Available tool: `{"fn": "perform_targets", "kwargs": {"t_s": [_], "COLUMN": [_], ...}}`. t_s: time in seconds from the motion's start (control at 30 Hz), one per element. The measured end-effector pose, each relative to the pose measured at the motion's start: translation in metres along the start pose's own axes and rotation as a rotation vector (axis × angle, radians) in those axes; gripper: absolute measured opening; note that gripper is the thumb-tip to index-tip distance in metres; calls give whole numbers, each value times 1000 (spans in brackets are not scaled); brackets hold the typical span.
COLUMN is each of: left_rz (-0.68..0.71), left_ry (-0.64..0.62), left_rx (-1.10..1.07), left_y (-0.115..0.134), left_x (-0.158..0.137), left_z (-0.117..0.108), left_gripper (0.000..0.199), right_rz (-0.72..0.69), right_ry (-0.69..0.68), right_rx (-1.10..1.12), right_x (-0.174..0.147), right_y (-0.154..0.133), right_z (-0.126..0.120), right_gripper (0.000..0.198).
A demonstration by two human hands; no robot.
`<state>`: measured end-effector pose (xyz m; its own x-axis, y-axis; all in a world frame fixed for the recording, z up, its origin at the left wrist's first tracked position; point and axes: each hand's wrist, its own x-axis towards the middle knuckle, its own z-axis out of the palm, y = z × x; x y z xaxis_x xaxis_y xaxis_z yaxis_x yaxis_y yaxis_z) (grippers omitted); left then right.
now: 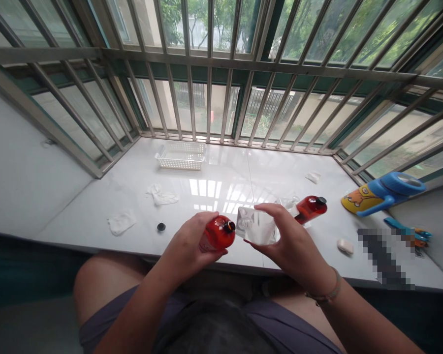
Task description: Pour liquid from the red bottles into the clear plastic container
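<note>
My left hand (192, 248) grips a small red bottle (218, 233) with its open mouth tilted to the right; its cap is off. My right hand (291, 241) holds a clear plastic cup (254, 225) just beside the bottle's mouth, above the front edge of the white sill (221, 182). A black cap (161, 226) lies on the sill left of my left hand. A second red bottle (310, 208), capped in black, lies on its side behind my right hand.
A white slotted basket (180, 156) sits at the back by the window bars. Crumpled white wipes (162, 195) and another wipe (121, 222) lie at left. A blue-and-yellow container (384, 191) lies at right, with small items near the edge.
</note>
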<state>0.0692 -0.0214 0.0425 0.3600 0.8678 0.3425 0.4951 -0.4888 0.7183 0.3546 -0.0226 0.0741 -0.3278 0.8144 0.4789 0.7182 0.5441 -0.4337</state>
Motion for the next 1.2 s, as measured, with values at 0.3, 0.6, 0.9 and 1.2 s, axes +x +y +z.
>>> {"fn": "perform_targets", "kwargs": {"t_s": [0.3,0.6,0.9,1.2], "left_rz": [31,7,-33,-43], "left_ry": [-1,2,-33,-25], "left_rx": [46,1,-54,-72], "left_y": [-2,-2,-2,-1], "left_x": [1,-1,0,-1], "left_z": [1,4,6,5], "left_gripper": [85,86,83,82], "right_rz": [-95,-112,-119,-114], "right_ry": [-62,-112,-127,-119], "right_rx": [-82,-133,-148,-145], "right_x": [7,11,12,11], "right_y": [0,-4,-2,-2], "right_z": [-3,-9,-10,-10], "right_gripper": [61,66,66,68]}}
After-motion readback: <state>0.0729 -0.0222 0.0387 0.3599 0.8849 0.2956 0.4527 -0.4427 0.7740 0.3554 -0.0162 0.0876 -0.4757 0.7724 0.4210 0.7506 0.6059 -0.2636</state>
